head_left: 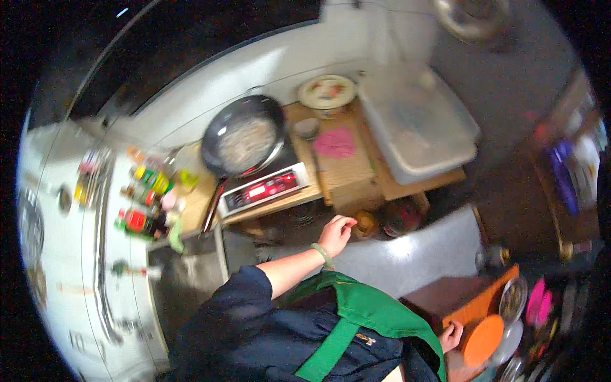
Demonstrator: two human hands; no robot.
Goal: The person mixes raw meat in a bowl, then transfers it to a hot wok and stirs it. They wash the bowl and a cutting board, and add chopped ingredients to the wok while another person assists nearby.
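My left hand (337,234), with a pale green bangle at its wrist, hangs in front of my body with loosely bent fingers. Nothing shows in it. Just past its fingertips in the picture is a blurred yellowish jar (365,223), apparently lower down; I cannot tell whether they touch. My right hand (451,336) is low at my right side, partly curled, close to an orange round plate or lid (483,340). Its palm is hidden. Ahead, a black wok (215,138) with whitish, bubbling-looking contents sits on an induction cooker (265,189) with a lit red panel.
Right of the wok are a pink cloth (335,142), a small bowl (306,128), a floral plate (327,92) and a large translucent plastic bin (420,129). Sauce bottles (138,222) crowd the left counter. A dark red jar (401,218) stands below the counter edge.
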